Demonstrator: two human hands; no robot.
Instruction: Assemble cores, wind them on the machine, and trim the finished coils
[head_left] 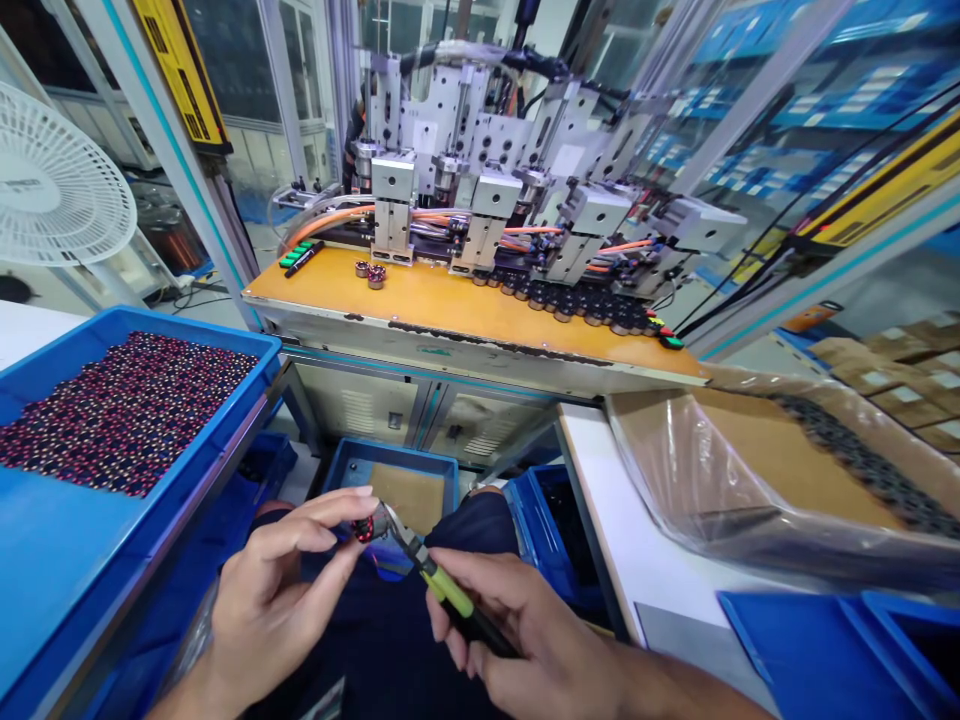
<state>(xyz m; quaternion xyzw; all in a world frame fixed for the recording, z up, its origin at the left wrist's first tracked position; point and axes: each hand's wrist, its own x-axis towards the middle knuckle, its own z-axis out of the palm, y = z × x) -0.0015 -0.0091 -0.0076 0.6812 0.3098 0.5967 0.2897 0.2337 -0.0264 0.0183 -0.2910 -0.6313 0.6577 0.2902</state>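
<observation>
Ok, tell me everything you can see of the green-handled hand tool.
The hand tool looks like small cutters or pliers: a shiny metal head, then handles sleeved in yellow-green and black. It lies slanted, head up and leftward, low and central in the view. The right hand grips its handles. Its head meets the small red-and-dark coil pinched by fingertips of the left hand; whether the head is closed is unclear.

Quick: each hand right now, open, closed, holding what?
The left hand pinches a small coil between thumb and fingertips.
The right hand is closed on green-handled pliers, their tip at the coil.
</observation>
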